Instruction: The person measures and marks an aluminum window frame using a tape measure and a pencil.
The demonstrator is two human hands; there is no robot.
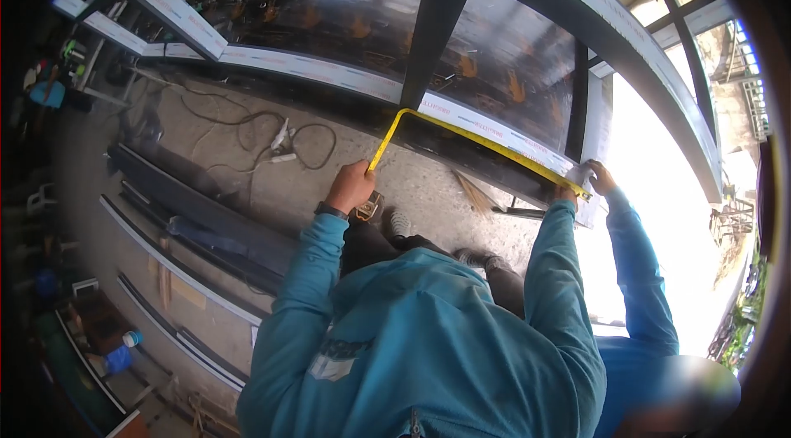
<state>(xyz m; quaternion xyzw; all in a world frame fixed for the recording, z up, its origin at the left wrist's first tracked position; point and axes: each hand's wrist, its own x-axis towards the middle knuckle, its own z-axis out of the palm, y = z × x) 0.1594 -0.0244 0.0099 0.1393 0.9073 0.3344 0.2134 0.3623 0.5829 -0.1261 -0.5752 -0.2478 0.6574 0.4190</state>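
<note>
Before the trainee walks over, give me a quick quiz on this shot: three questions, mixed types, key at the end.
1. Between the left hand and the right hand, does the yellow tape run straight or bend?

2. What lies looped on the floor?
A) a ladder
B) a cable
C) a broom

3. Fill in: the co-worker's hand is next to the tape user's ____ hand.

Key:
1. It bends, near the foot of the dark post.
2. B
3. right
</note>
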